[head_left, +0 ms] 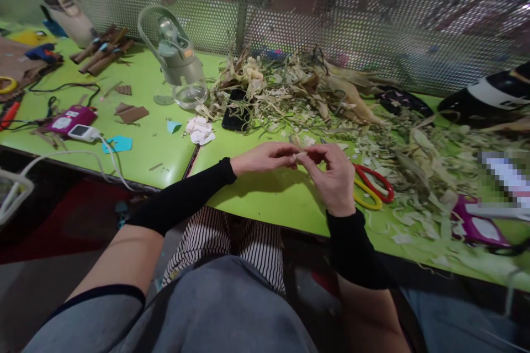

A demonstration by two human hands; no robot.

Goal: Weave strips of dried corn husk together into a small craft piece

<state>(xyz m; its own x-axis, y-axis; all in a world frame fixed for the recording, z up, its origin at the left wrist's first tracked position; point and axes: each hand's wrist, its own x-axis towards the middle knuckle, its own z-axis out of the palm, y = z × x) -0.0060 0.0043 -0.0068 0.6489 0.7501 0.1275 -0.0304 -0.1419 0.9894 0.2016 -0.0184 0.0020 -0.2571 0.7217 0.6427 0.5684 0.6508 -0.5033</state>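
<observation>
Both hands meet above the green counter (256, 198): the left hand (265, 158) and right hand (333, 176) pinch a small pale husk scrap (298, 155) between narrow fingers. It looks thin and dry, possibly folded. Best worked gently, with fingertips close, beside the scissors (370, 187) and husk pile (314, 94)
</observation>
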